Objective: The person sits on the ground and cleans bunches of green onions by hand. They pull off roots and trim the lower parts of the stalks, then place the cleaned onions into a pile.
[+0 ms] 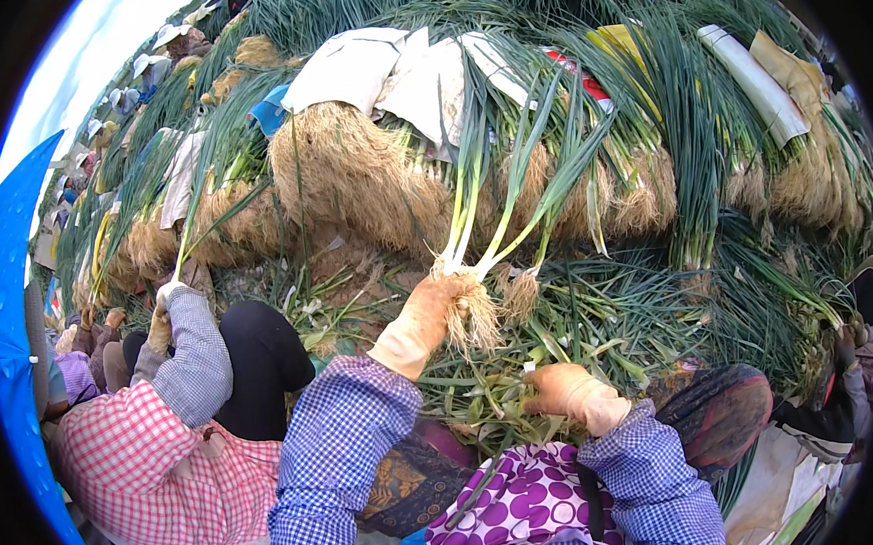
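Note:
My left hand (429,308), in a tan glove, grips several green onions (470,215) at their white lower ends. Their pale, stringy roots (474,320) hang over the glove's right side, and the long leaves fan away from me. Another onion's root tuft (520,295) shows just right of the held ones. My right hand (574,395), gloved the same way, hovers low at the lower right, over or against a litter of stripped onion leaves (474,397). Its fingertips are blurred, so whether they pinch a leaf is unclear.
Ahead lies a long bank of green onions with roots (353,172) facing me, partly covered by white sheets (347,68). A co-worker in a pink checked top (152,465) sits close on the left, holding an onion. A blue wet sheet (12,309) edges the far left.

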Motion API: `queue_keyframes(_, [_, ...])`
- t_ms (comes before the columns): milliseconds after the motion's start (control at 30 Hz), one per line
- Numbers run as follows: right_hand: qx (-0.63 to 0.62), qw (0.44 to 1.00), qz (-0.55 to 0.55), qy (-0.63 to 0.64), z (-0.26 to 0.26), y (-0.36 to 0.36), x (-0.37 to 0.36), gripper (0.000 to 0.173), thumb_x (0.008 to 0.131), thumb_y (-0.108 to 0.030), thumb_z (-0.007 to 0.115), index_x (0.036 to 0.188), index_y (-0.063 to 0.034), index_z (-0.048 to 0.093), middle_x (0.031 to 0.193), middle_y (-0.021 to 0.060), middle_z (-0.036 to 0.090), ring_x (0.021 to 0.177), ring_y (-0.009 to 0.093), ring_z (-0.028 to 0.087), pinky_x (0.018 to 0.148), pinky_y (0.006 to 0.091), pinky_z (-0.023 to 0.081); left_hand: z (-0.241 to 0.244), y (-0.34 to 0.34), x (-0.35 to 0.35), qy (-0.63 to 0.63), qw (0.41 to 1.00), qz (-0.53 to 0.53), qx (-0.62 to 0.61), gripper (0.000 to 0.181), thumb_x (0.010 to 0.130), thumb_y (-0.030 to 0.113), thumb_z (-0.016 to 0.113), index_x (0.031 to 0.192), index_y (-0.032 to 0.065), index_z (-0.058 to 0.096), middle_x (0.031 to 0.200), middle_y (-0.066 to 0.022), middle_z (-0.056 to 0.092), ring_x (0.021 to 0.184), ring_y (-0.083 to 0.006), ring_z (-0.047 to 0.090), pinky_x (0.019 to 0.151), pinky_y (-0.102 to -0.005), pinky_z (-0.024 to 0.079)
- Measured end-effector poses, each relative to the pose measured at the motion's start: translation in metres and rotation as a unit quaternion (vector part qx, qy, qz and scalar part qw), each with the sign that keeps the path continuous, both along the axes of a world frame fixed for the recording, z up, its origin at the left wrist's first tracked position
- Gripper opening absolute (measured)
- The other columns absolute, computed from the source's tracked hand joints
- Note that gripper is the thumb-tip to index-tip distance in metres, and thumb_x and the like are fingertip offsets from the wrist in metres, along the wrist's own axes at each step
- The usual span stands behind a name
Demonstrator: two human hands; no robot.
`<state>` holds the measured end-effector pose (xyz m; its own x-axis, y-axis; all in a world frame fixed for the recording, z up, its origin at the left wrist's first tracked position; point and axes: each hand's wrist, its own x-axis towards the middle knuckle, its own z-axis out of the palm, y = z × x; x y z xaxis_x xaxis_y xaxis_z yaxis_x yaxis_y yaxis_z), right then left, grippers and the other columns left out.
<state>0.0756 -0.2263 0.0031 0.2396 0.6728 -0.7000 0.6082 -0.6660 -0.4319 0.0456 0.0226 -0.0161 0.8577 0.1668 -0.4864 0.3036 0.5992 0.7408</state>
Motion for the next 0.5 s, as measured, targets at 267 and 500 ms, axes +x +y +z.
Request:
queue_keyframes(267, [0.355, 0.758, -0.492, 0.240, 0.019, 0.082, 0.106, 0.034, 0.096, -0.027, 0.061, 0.119, -0.0024, 0.061, 0.069, -0.0003, 0.063, 0.053, 0.006, 0.050, 0.050, 0.0202, 0.040, 0.023, -0.017, 0.002, -0.003, 1.000, -0.005, -0.015, 0.020, 0.088, 0.000, 0.061, 0.107, -0.0048, 0.062, 0.083, -0.0071, 0.066, 0.069, -0.0162, 0.063, 0.061, -0.0259, 0.051])
queue_keyframes(500, [0.390, 0.773, -0.411, 0.286, 0.020, 0.096, 0.116, 0.033, 0.097, -0.033, 0.059, 0.094, -0.0024, 0.069, 0.061, -0.0025, 0.058, 0.043, 0.005, 0.045, 0.041, 0.0194, 0.036, 0.036, -0.012, -0.003, 0.011, 0.998, -0.031, -0.055, 0.026, 0.089, 0.007, 0.062, 0.113, -0.0031, 0.059, 0.084, -0.0044, 0.064, 0.063, -0.0102, 0.055, 0.056, -0.0207, 0.045])
